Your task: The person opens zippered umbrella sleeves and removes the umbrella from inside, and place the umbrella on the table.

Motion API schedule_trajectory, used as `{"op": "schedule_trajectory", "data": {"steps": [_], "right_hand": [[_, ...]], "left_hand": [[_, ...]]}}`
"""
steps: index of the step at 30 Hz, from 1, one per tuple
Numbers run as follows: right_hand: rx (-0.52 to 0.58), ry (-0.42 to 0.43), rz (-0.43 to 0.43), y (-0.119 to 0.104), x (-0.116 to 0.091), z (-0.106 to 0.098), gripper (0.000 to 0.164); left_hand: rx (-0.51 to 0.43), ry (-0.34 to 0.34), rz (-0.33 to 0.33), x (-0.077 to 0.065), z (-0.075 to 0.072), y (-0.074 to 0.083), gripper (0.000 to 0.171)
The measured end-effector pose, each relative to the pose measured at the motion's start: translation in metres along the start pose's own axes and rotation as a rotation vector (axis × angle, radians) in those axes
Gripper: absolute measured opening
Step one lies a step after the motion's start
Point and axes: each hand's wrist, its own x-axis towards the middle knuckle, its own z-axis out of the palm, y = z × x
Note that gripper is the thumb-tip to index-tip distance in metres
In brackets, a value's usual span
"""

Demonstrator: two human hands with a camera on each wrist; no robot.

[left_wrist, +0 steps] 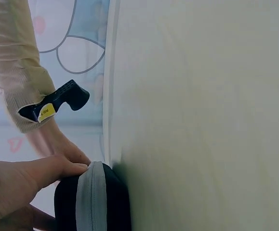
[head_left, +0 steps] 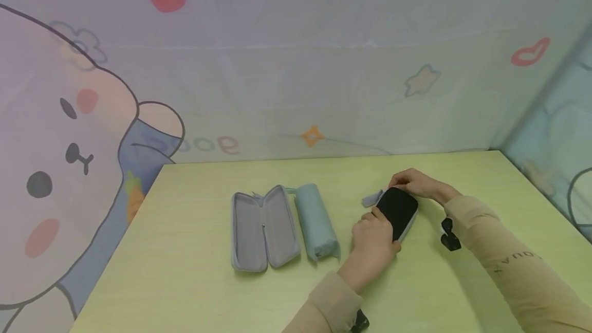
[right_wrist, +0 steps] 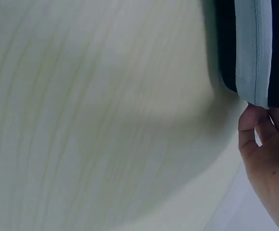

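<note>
A black zip case [head_left: 398,205] with a light grey zipper band [left_wrist: 92,197] lies at the right part of the table, its zipper closed along the visible side. My left hand [head_left: 373,238] grips its near end, the thumb [left_wrist: 64,171] pressed beside the grey band in the left wrist view. At the far end, my right hand [head_left: 418,184] has its fingers bent, and the fingertips [right_wrist: 253,115] pinch at the end of the zipper band. Whatever small part sits between those fingertips is hidden. A grey fabric tab [head_left: 372,198] sticks out from the case's far left corner.
Left of my hands lies a teal rolled pouch [head_left: 316,222]. Beside it an unzipped grey case [head_left: 264,233] is spread flat, inside upward. The pale green table [head_left: 185,292] ends at a printed cloth backdrop [head_left: 296,66] behind and to the sides.
</note>
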Motion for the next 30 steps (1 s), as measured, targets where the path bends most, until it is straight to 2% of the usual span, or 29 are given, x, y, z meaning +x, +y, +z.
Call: {"op": "schedule_trajectory", "data": {"steps": [5, 8, 14, 22, 30], "right_hand": [[-0.189, 0.041, -0.062, -0.0063, 0.0028, 0.0013, 0.024], [-0.255, 0.036, -0.090, -0.0098, 0.0041, 0.0004, 0.027], [-0.326, -0.004, -0.115, -0.0084, 0.0029, -0.0027, 0.030], [-0.411, 0.023, -0.141, -0.0044, -0.0004, -0.0038, 0.024], [-0.416, 0.011, -0.162, -0.0059, -0.0004, -0.0058, 0.025]], "left_hand": [[0.019, -0.013, -0.005, 0.0001, -0.0003, 0.0004, 0.087], [0.017, -0.015, -0.006, 0.0000, -0.0006, -0.0004, 0.087], [0.025, -0.021, 0.006, -0.0007, -0.0015, -0.0001, 0.086], [0.031, -0.014, 0.004, -0.0014, -0.0007, 0.0014, 0.086], [0.037, -0.018, -0.001, -0.0008, -0.0009, 0.0010, 0.086]]}}
